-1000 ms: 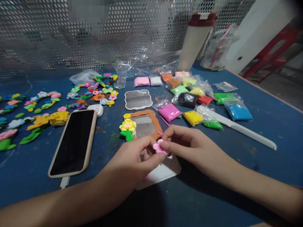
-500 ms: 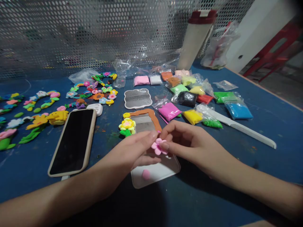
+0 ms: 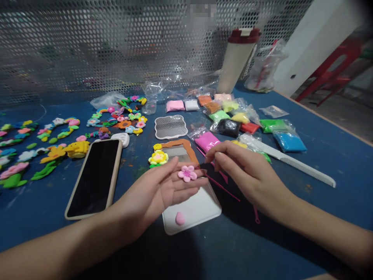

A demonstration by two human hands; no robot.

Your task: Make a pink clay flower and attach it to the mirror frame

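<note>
A pink clay flower [image 3: 187, 174] rests on the fingers of my left hand [image 3: 166, 186], which is palm up and open. To its right my right hand [image 3: 244, 171] hovers apart from the flower, fingers curled loosely with a gap and nothing visible in them. Below my left hand lies a white board [image 3: 204, 202] with a pink clay piece [image 3: 180, 218] on it. Behind is a mirror frame with brown clay edging [image 3: 190, 152] and a yellow clay flower [image 3: 158, 157]. Thin pink tools [image 3: 224, 188] lie beneath and beside my right hand.
A phone [image 3: 94, 179] lies at left, near clay-decorated pieces [image 3: 125, 123]. Bagged clay [image 3: 229, 127], a white comb [image 3: 305, 169] and a small mirror [image 3: 171, 127] are farther back. A tumbler [image 3: 239, 60] stands before the perforated metal panel [image 3: 116, 46].
My right hand has let go of the pink flower and moved right. My left hand has opened out flat under the flower. The view has shifted slightly, and the pink tools now show.
</note>
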